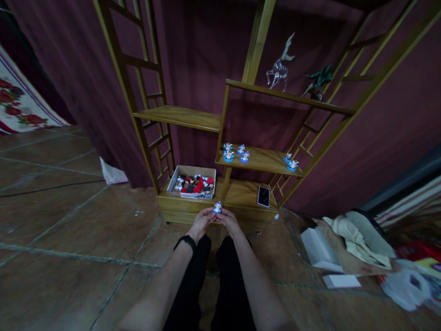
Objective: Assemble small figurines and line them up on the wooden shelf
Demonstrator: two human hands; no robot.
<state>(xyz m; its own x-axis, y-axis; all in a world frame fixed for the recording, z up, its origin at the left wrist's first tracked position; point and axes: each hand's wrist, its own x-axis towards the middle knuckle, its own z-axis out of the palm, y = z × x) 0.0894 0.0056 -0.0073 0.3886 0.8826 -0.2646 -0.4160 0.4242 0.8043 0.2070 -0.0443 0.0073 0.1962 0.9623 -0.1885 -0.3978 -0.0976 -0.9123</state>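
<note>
My left hand (202, 219) and my right hand (228, 219) meet in front of a low wooden shelf unit (186, 206). Both pinch one small blue-and-white figurine (217, 207) between their fingertips. A black band sits on my left wrist. Just beyond my hands, on the bottom shelf, stands a white box (179, 173) filled with several small red, black and white figurines. On the middle shelf (265, 161) stand several similar blue figurines (228, 155), some at its left and two at its right end (291, 163).
A black phone (263, 196) lies on the bottom shelf to the right. A glass deer (279, 68) and a dark green ornament (319, 82) stand on the upper shelf. White boxes, cloth and plastic bags (347, 248) clutter the tiled floor at right. Dark red curtain behind.
</note>
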